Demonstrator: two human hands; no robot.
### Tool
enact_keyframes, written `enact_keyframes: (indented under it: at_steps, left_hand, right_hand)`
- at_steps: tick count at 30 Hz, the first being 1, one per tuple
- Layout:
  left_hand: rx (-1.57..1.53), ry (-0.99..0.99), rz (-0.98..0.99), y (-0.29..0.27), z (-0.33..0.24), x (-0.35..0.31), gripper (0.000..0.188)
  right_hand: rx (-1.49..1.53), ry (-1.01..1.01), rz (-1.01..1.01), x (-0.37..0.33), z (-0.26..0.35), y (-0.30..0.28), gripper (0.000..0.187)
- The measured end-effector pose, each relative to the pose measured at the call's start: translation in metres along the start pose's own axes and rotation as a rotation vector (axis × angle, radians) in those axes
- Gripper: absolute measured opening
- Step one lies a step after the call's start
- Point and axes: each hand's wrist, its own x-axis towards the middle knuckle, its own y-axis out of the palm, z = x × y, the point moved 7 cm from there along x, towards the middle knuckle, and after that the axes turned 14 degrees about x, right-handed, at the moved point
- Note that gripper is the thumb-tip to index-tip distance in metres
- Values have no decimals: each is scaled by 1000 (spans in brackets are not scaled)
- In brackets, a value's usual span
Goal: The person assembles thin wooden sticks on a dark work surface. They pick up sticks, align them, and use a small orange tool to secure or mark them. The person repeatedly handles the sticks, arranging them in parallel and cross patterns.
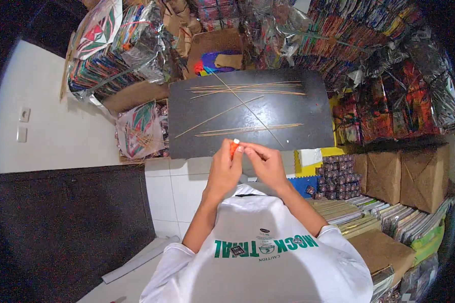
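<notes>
A small, bright orange cylinder [233, 149] with a white upper end stood tilted in the left hand's [224, 165] gripping fingers, near the table's [311, 136] near edge; the right hand's [269, 165] fingers were pinched closed beside it.

On the dark tabletop [316, 113] before me lie thin bamboo sticks: a far group [268, 92], a near group [247, 130], one slanted stick [219, 116], a long stick [258, 119] crossing them all, plus a white scrap [287, 141].
</notes>
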Motion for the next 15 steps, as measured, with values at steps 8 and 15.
enact_keyframes:
  at_steps: [8, 15]
  left_hand:
    - [11, -8, 13, 2, 11, 1, 18]
    - [55, 36, 106, 8, 12, 6, 22]
  right_hand:
    - [-355, -161, 81, 4, 35, 4, 15]
    - [-365, -190, 102, 8, 12, 0, 24]
